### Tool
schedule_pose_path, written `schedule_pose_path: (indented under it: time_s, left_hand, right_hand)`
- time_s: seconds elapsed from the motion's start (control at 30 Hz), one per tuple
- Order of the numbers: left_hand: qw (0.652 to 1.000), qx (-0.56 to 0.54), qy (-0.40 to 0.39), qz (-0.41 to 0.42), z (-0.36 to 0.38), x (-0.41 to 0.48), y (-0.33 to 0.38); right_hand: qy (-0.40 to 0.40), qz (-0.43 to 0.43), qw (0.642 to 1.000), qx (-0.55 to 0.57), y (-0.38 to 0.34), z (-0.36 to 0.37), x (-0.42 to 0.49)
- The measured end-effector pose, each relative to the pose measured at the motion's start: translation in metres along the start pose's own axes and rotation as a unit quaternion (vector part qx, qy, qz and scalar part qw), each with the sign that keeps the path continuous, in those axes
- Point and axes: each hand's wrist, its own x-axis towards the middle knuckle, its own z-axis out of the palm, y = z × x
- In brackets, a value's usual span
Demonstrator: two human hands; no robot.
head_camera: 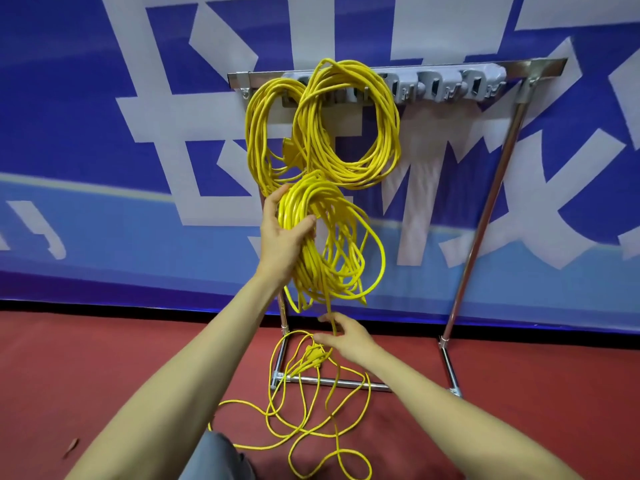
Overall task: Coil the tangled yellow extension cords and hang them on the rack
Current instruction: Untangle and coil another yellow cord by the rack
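Two coiled yellow cords hang from the rack's grey hook bar (433, 85): a narrow coil (258, 140) at the left and a rounder coil (381, 133) beside it. Below them my left hand (282, 233) grips a third, looser yellow coil (329, 251) in mid-air in front of the rack. Lower down, my right hand (346, 337) pinches the strand running down from that coil. The rest of this cord (311, 420) lies in loose loops on the red floor, with its yellow plug (313, 356) just left of my right hand.
The chrome rack frame (485, 216) stands on the red floor (536, 368) against a blue and white banner wall (104, 133). Its base bars (332, 382) lie under the loose cord. Several grey hooks at the right of the bar are bare. My grey trouser knee (218, 455) is at the bottom.
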Motion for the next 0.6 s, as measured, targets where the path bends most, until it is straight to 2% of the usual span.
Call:
schedule_pose_path:
  time_s: [0.13, 0.2, 0.33, 0.4, 0.5, 0.6]
  left_hand:
    - [0.996, -0.077, -0.001, -0.037, -0.003, 0.012, 0.022]
    - [0.990, -0.129, -0.022, -0.052, -0.008, 0.019, 0.037]
    - [0.982, -0.160, -0.088, -0.044, -0.017, 0.031, 0.058]
    - [0.979, -0.161, -0.116, -0.049, -0.020, 0.037, 0.064]
    - [0.977, -0.140, -0.151, -0.061, -0.025, 0.042, 0.065]
    - [0.978, -0.088, -0.175, -0.069, -0.029, 0.039, 0.058]
  right_hand:
    - [0.011, -0.012, 1.000, -0.023, 0.007, -0.003, 0.005]
    - [0.009, -0.002, 0.998, -0.063, 0.018, -0.015, 0.005]
    - [0.013, 0.013, 0.998, -0.061, 0.044, -0.048, 0.008]
    - [0.042, 0.052, 0.998, -0.011, 0.050, -0.063, 0.015]
    - [0.066, 0.128, 0.981, 0.129, 0.049, -0.087, 0.029]
    - [0.038, 0.141, 0.981, 0.127, 0.043, -0.115, 0.028]
